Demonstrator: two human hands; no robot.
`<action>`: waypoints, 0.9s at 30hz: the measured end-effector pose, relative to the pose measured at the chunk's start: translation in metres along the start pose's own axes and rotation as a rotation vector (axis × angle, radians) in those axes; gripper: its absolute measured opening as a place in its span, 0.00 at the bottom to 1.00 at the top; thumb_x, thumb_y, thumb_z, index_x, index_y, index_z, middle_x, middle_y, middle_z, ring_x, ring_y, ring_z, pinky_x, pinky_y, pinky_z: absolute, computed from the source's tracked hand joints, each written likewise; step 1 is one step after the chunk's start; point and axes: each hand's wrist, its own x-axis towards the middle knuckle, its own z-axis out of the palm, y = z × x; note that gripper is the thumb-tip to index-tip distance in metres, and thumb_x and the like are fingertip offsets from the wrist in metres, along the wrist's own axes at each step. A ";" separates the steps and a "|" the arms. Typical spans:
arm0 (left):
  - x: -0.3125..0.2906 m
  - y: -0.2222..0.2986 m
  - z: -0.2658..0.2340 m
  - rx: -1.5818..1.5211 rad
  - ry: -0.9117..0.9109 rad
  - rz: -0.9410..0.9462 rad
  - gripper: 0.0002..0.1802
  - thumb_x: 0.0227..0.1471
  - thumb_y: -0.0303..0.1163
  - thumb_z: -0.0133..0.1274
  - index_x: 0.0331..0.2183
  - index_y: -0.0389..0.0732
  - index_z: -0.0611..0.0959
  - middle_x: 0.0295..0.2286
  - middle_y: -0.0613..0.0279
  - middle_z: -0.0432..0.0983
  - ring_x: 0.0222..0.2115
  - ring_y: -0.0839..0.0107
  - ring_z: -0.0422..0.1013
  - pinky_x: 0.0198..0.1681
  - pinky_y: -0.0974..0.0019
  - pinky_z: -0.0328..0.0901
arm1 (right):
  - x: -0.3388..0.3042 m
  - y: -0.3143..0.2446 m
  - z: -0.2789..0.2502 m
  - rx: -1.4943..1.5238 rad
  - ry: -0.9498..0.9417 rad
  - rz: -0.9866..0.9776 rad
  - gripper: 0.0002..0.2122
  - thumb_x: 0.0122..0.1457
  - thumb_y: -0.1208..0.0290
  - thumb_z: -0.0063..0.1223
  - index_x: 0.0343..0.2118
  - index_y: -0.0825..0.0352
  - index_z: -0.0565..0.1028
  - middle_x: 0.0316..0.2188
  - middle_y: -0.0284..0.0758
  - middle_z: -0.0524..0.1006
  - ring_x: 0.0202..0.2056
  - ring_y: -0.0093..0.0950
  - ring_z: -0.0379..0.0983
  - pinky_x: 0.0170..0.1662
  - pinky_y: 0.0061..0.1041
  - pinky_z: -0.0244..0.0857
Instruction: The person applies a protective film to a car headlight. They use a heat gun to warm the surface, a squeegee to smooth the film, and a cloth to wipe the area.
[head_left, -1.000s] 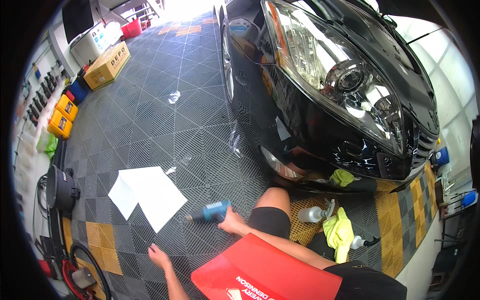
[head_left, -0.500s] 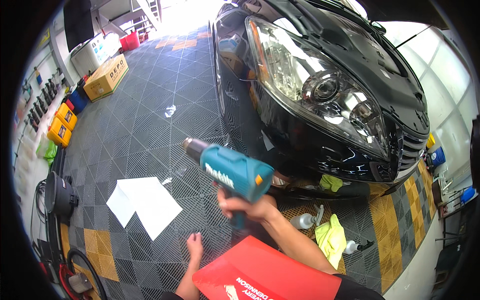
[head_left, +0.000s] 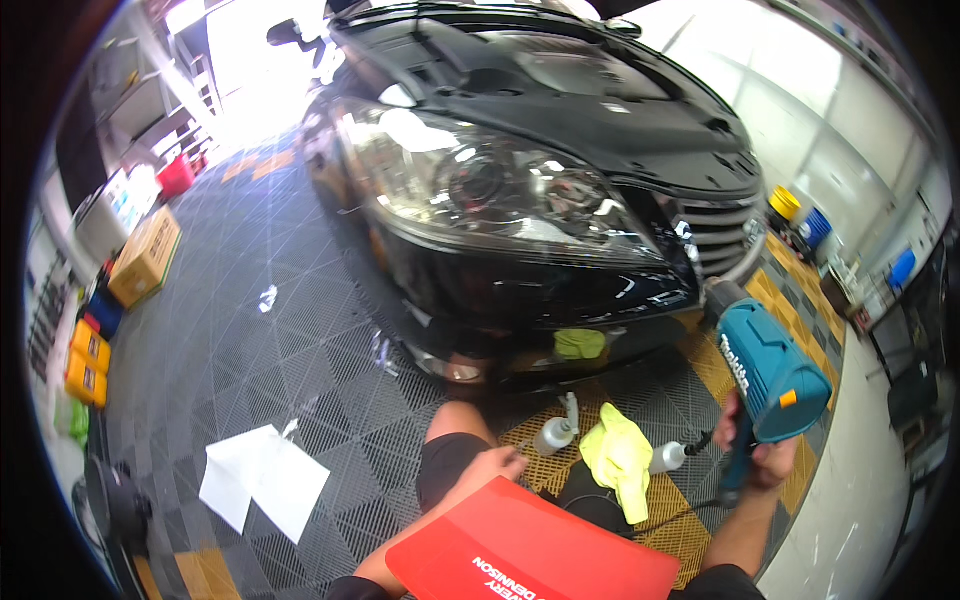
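Note:
My right hand (head_left: 768,462) grips the handle of a teal heat gun (head_left: 775,365), raised on the right with its nozzle toward the front grille of a black car (head_left: 470,285). Beside my bent knee (head_left: 462,422), my left hand (head_left: 497,466) has its fingers curled; anything inside them is too small to make out. Right of it, a white spray bottle (head_left: 553,437) stands on the floor, close to a yellow-green cloth (head_left: 617,455). A second spray bottle (head_left: 668,457) lies tilted between the cloth and my right hand. The headlight (head_left: 490,190) faces me.
White sheets (head_left: 265,478) lie on the tiled floor at left, with clear film scraps (head_left: 268,298) beyond. A cardboard box (head_left: 147,258) and yellow containers (head_left: 88,362) line the left wall. A cord trails below the heat gun. A red panel (head_left: 540,550) covers the bottom middle.
The view has swung right. My right hand has carried the heat gun from the middle to the right. My left hand has moved from the floor area near the sheets to beside my knee.

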 end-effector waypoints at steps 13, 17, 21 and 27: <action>0.028 0.088 0.068 -0.068 -0.420 -0.036 0.22 0.69 0.41 0.50 0.55 0.36 0.80 0.24 0.58 0.76 0.22 0.74 0.76 0.28 0.64 0.73 | -0.209 -0.115 -0.148 -0.778 0.597 -0.015 0.39 0.47 0.62 0.69 0.60 0.75 0.64 0.49 0.51 0.75 0.34 0.30 0.75 0.33 0.26 0.69; 0.053 0.117 0.038 0.033 -0.084 0.492 0.21 0.67 0.38 0.54 0.55 0.34 0.80 0.33 0.54 0.81 0.32 0.77 0.73 0.38 0.62 0.71 | -0.182 -0.027 -0.120 -0.368 0.659 -0.061 0.37 0.45 0.63 0.68 0.56 0.76 0.65 0.45 0.54 0.76 0.27 0.29 0.75 0.25 0.24 0.70; 0.139 0.301 -0.020 0.449 0.353 0.950 0.17 0.67 0.38 0.50 0.37 0.31 0.81 0.30 0.44 0.75 0.36 0.45 0.75 0.43 0.48 0.69 | -0.187 0.006 -0.113 -0.272 0.640 0.035 0.34 0.46 0.66 0.67 0.55 0.76 0.66 0.39 0.50 0.78 0.27 0.31 0.76 0.28 0.26 0.71; 0.330 0.455 -0.078 1.177 0.582 0.977 0.24 0.65 0.50 0.49 0.59 0.58 0.79 0.46 0.45 0.76 0.45 0.44 0.77 0.49 0.46 0.71 | -0.213 0.051 -0.134 -0.288 0.513 0.081 0.33 0.48 0.69 0.68 0.56 0.76 0.68 0.40 0.44 0.78 0.35 0.36 0.79 0.40 0.33 0.75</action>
